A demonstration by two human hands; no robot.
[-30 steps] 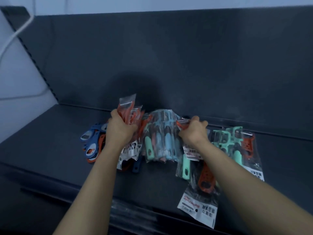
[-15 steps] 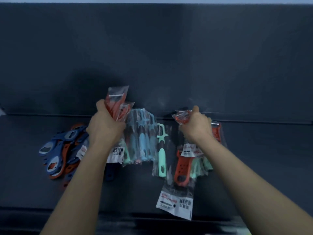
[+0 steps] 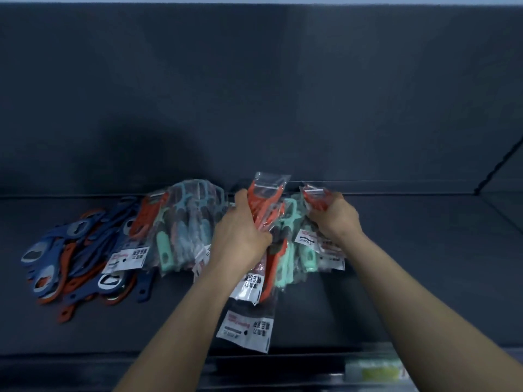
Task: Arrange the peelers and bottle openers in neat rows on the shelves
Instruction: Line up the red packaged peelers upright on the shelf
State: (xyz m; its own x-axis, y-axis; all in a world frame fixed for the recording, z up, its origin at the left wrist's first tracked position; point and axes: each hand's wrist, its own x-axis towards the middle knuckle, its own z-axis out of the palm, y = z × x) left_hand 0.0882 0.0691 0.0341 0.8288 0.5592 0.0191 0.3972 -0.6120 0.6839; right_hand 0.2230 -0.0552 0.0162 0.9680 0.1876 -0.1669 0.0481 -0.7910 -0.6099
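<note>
On the dark shelf (image 3: 424, 284), your left hand (image 3: 240, 239) grips a bunch of bagged orange peelers (image 3: 264, 206), your right hand (image 3: 338, 219) holds another orange pack (image 3: 314, 198), and bottle openers (image 3: 70, 250) lie piled far left.

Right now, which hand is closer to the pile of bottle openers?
Left. The left hand grips bagged orange peelers just right of the bottle openers; the right hand holds a second peeler bag farther right.
</note>
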